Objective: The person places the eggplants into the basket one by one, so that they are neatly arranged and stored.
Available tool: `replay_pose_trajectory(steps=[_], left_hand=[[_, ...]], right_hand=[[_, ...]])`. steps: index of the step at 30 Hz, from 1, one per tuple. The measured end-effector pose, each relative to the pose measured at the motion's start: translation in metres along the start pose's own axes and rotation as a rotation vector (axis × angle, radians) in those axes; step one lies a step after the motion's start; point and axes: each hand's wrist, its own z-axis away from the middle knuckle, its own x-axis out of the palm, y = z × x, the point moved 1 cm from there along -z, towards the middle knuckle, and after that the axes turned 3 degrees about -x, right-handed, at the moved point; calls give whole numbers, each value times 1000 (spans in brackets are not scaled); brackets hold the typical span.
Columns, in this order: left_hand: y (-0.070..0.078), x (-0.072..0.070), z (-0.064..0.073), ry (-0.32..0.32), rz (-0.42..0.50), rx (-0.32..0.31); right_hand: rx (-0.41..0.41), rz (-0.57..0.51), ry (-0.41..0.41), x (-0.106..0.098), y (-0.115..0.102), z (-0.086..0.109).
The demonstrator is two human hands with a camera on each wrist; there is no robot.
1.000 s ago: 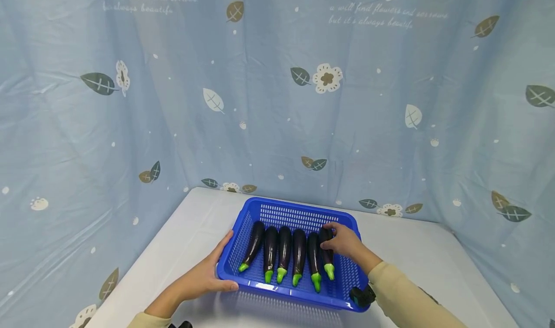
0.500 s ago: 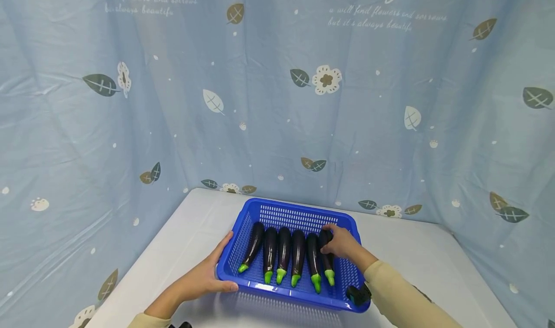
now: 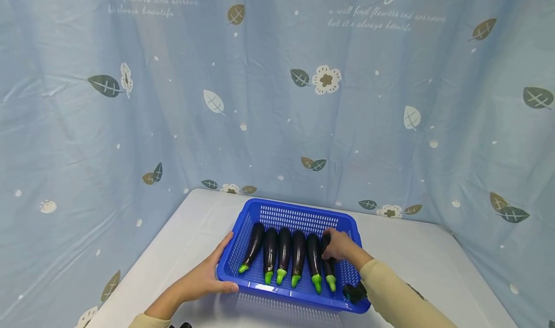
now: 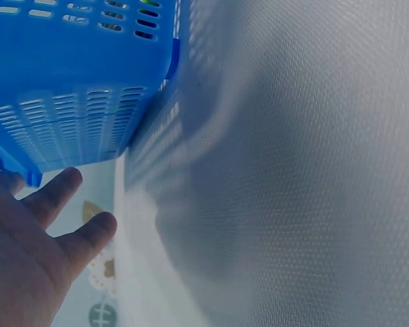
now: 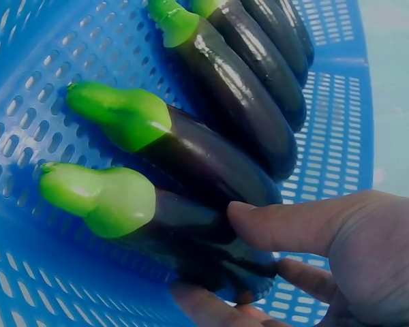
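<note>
Several dark purple eggplants (image 3: 298,255) with green stem ends lie side by side in a blue slotted plastic basket (image 3: 277,296). In the head view, my right hand (image 3: 342,247) holds the rightmost eggplant (image 3: 330,268) near its far end. The right wrist view shows the thumb on top of this eggplant (image 5: 184,218) and the fingers along its other side, against the basket floor. At the basket's left front corner, my left hand (image 3: 203,279) rests with its thumb by the front rim and its fingers along the left side, spread and fairly straight.
The basket stands on a white-covered table (image 3: 403,241), with table surface to its left and right. Behind and around hangs a blue curtain (image 3: 269,135) with leaves and flowers. A dark wrist device (image 3: 354,293) on the right arm overlaps the basket's right front corner.
My right hand and the rightmost eggplant have shifted slightly towards the front of the basket. The left hand has stayed in place at the corner.
</note>
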Motion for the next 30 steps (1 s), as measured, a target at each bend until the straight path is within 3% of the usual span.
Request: replay_pose_trajectory(steps=[9,19,30], left_hand=[[5,2,2,-12,6,38],[4,2,2,-9,5,30],[3,1,1,-15,-11,25]], right_hand=[[-6,18,-45,2,1,2],[-20,44,-35,1,1,1],[-100,90,4,-9,-6,11]])
